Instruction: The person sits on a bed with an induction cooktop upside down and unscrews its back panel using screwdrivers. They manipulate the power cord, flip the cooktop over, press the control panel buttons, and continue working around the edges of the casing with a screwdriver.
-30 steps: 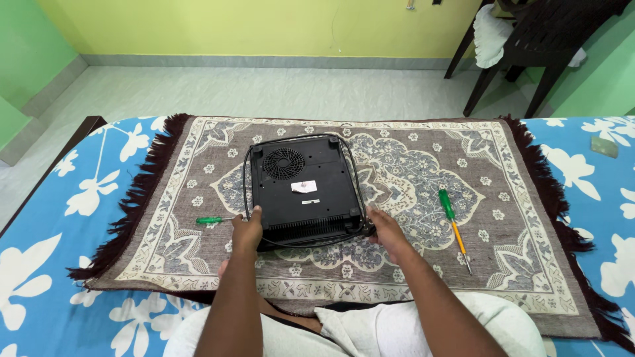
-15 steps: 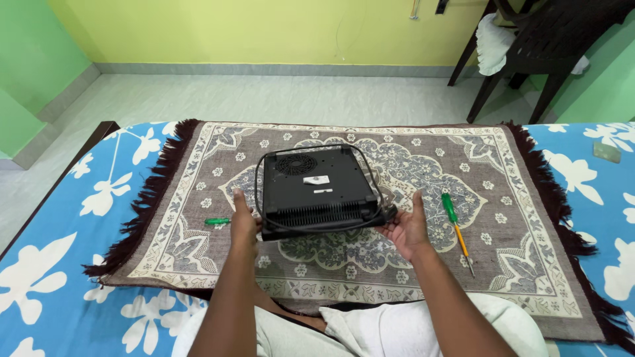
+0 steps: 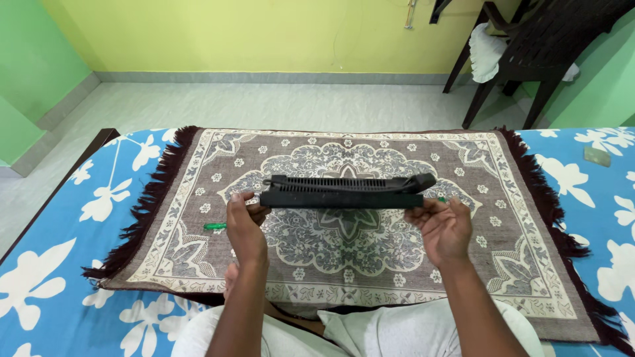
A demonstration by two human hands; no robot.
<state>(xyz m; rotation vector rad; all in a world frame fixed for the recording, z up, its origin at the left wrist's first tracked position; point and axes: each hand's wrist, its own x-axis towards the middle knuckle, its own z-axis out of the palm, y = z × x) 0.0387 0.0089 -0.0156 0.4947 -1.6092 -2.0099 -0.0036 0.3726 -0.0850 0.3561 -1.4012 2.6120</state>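
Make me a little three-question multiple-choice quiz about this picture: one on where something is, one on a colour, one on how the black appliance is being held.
1. Where is the dark chair?
A. far right, on the floor
B. on the rug
C. beside the left hand

2. What colour is the small tool near the left hand?
A. red
B. green
C. white

3. How is the black appliance held?
A. flat on the rug
B. raised on edge by both hands
C. by one hand

Answers: 1 A, it stands by the wall; 2 B, its handle is green; 3 B, the left hand and right hand grip its ends.
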